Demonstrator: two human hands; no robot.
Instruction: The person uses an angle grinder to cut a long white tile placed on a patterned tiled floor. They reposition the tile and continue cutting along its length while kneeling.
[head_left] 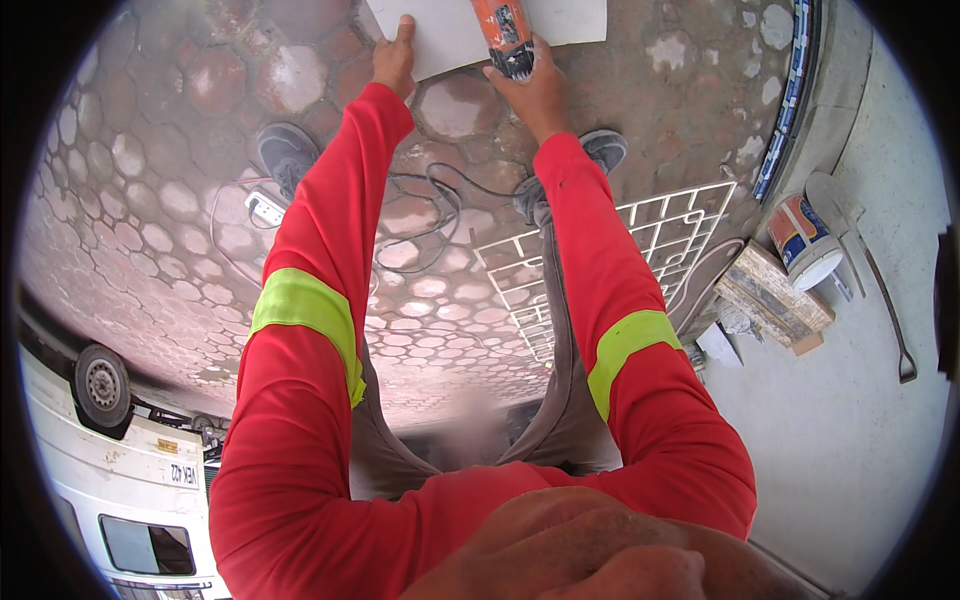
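At the top edge lies a flat white tile-like sheet (440, 40), its far part cut off by the picture. My left hand (395, 62) grips the sheet's left edge, thumb on top; the other fingers are mostly hidden. My right hand (535, 95) is closed around the rear of an orange and black power tool (503, 30), which looks like an angle grinder. The tool sits over the sheet, and its working end is out of view. A dark cord (455, 190) winds over the paving between my feet.
Beside my left shoe (287, 155) lies a white power strip (265, 209). A cream metal grille (690, 232) is on the ground behind my right leg. To the right are a paint bucket (808, 250), a shovel (880, 290) and wooden boards (765, 290). A white vehicle (150, 480) stands lower left.
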